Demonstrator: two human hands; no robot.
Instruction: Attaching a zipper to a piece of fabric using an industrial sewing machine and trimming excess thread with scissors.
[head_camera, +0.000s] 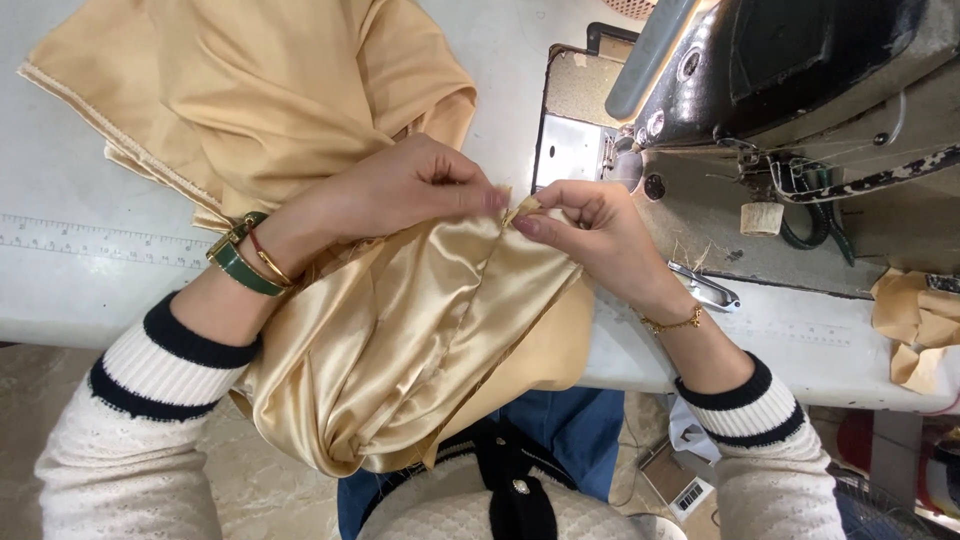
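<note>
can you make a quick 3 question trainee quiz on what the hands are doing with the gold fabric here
1. True or false: both hands pinch the gold satin fabric at one edge.
2. Which wrist wears the green watch? A) left B) right
3. What machine stands just beyond the right hand?

Key:
1. True: the left hand and the right hand meet at the fabric's edge.
2. A; the right wrist has a thin gold bracelet.
3. A sewing machine on the white table.
</note>
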